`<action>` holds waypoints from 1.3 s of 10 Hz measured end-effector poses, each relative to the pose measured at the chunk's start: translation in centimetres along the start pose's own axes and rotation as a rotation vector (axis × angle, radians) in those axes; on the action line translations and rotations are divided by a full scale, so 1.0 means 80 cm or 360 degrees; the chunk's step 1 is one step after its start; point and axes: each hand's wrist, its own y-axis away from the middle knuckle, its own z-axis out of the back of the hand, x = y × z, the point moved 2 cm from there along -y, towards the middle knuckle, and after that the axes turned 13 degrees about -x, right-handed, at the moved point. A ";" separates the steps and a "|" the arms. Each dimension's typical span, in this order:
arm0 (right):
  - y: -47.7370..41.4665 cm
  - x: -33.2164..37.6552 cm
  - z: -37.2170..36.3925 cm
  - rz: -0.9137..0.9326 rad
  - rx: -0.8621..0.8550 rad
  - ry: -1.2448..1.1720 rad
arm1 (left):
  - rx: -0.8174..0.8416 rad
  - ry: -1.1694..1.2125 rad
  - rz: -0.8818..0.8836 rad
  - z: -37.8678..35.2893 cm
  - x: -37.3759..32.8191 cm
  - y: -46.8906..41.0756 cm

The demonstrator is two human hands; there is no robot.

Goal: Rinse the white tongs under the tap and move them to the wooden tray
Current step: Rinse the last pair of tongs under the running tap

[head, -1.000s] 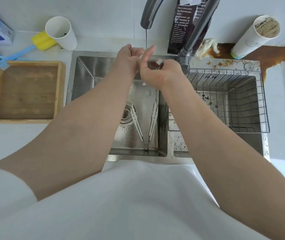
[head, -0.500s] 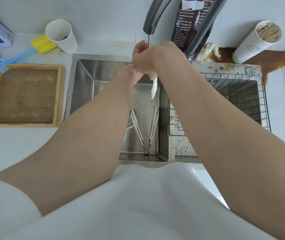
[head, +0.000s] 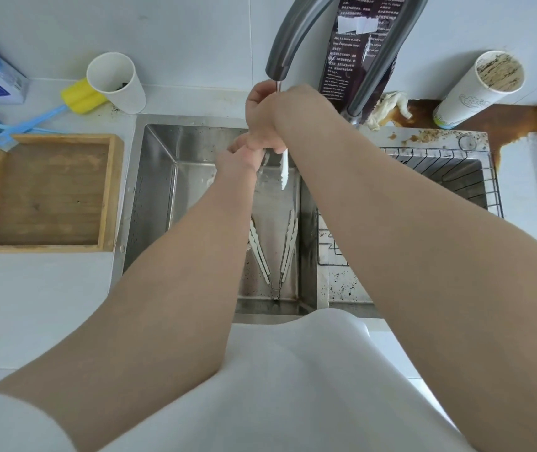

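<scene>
Right hand (head: pixel 273 122) grips tongs (head: pixel 284 171) under tap (head: pixel 280 65); left hand (head: pixel 239 158), hold indiscernible. Risk: wet tongs slipping into sink (head: pixel 156 190) if grip loosens.

Left forearm (head: pixel 163 288) and right forearm (head: pixel 391 239) bare, both reaching forward and converging, hands meeting at the far end. Right hand (head: pixel 272 119) higher, back up, fingers curled down round the white tongs (head: pixel 284 172). Left hand (head: pixel 239 158) just below, touching it, fingers curled and tucked under the right; can't tell whether it grips anything.
</scene>
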 end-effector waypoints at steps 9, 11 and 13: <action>0.014 0.034 0.021 0.0537 0.0736 0.1995 | 0.0375 0.0380 0.0558 0.024 0.010 -0.029; 0.012 0.051 0.025 0.0539 0.0803 0.2275 | 0.0396 0.0122 0.0469 0.030 0.022 -0.039; 0.017 0.068 0.030 0.0508 0.0901 0.2562 | 0.0581 -0.0491 0.0225 0.044 0.033 -0.024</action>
